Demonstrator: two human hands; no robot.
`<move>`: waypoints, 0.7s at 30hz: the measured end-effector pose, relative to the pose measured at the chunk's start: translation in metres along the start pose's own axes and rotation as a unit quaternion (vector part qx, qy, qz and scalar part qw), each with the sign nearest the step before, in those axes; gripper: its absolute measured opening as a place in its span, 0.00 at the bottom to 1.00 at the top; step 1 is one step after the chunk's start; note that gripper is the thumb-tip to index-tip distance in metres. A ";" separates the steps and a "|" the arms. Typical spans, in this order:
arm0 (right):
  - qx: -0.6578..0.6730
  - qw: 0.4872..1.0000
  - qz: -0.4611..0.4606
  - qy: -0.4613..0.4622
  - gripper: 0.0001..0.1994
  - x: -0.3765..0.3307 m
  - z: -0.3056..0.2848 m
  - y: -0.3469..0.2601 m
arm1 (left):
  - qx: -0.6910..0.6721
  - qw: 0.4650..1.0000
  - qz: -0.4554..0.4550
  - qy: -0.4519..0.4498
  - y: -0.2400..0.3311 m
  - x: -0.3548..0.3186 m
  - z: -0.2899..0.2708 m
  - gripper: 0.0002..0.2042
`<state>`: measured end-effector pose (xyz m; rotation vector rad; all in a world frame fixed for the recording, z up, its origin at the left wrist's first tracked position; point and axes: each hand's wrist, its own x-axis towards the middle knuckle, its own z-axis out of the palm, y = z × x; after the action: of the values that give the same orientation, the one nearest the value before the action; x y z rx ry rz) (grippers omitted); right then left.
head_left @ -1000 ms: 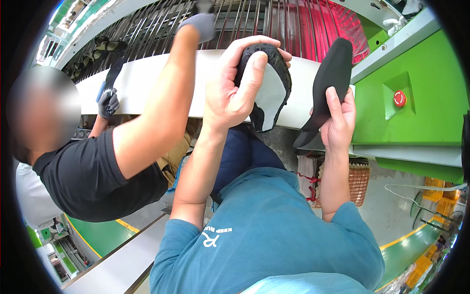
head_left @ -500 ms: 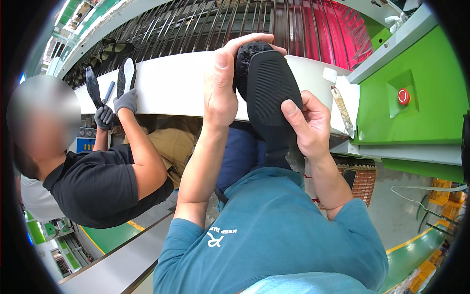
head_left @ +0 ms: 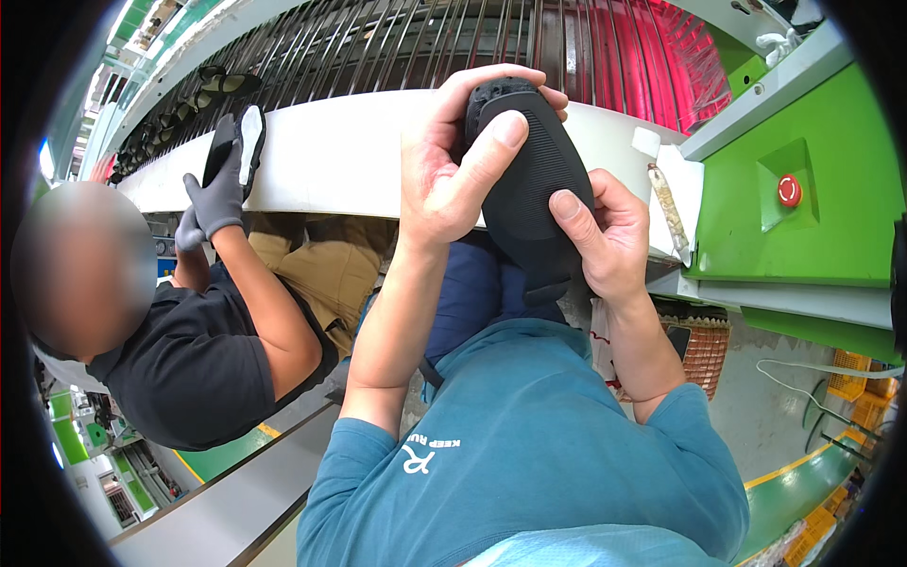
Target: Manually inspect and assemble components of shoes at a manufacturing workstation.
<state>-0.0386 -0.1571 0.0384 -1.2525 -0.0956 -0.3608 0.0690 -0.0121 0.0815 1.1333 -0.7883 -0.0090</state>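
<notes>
Both hands grip a black shoe (head_left: pixel 529 180), ribbed sole facing the camera: the left hand (head_left: pixel 444 165) wraps its upper end, thumb on the sole; the right hand (head_left: pixel 605 241) holds its lower edge. Behind runs a white rail (head_left: pixel 331 165) and a rod conveyor (head_left: pixel 397 42). At left, a co-worker's gloved hand (head_left: pixel 219 194) holds another sole (head_left: pixel 238 142). At right stands a green machine (head_left: pixel 812 198) with a red button (head_left: pixel 790 190).

My right hand (head_left: pixel 605 241) no longer holds a separate black sole out to the side; I've brought it in, and both hands now press 1 black shoe sole (head_left: pixel 534 180) together. The co-worker's gloved hand (head_left: pixel 219 198) has dropped to the counter (head_left: pixel 331 161) edge.
</notes>
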 end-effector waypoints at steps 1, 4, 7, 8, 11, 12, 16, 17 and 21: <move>-0.007 1.000 0.002 -0.002 0.10 0.000 0.000 0.000 | -0.002 1.000 0.002 0.000 0.000 0.000 0.000 0.19; -0.010 1.000 0.005 0.000 0.11 0.000 0.000 -0.001 | -0.004 1.000 0.003 0.000 0.000 0.000 0.000 0.19; -0.009 1.000 0.008 0.002 0.11 0.000 0.000 -0.001 | -0.005 1.000 0.005 -0.003 0.000 0.001 0.000 0.19; -0.009 1.000 0.013 0.004 0.11 0.000 0.000 -0.001 | -0.006 1.000 0.008 -0.006 0.000 0.001 0.000 0.19; -0.006 1.000 0.007 0.001 0.11 0.000 0.000 -0.001 | -0.007 1.000 0.010 -0.002 0.000 0.000 0.000 0.18; -0.006 1.000 0.007 0.000 0.11 0.000 -0.001 -0.001 | -0.007 1.000 0.010 -0.002 -0.001 0.000 0.000 0.18; -0.010 1.000 0.006 0.001 0.11 -0.001 0.000 -0.001 | -0.006 1.000 0.013 -0.002 -0.001 -0.001 0.000 0.18; -0.006 1.000 0.006 0.005 0.11 -0.001 0.000 -0.001 | -0.005 1.000 0.015 -0.003 -0.001 -0.001 0.000 0.18; -0.022 1.000 0.002 -0.004 0.11 -0.002 0.000 -0.002 | -0.005 1.000 0.023 -0.008 -0.001 -0.001 -0.002 0.18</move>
<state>-0.0411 -0.1567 0.0394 -1.2976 -0.0915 -0.3555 0.0694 -0.0107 0.0799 1.1073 -0.8271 0.0175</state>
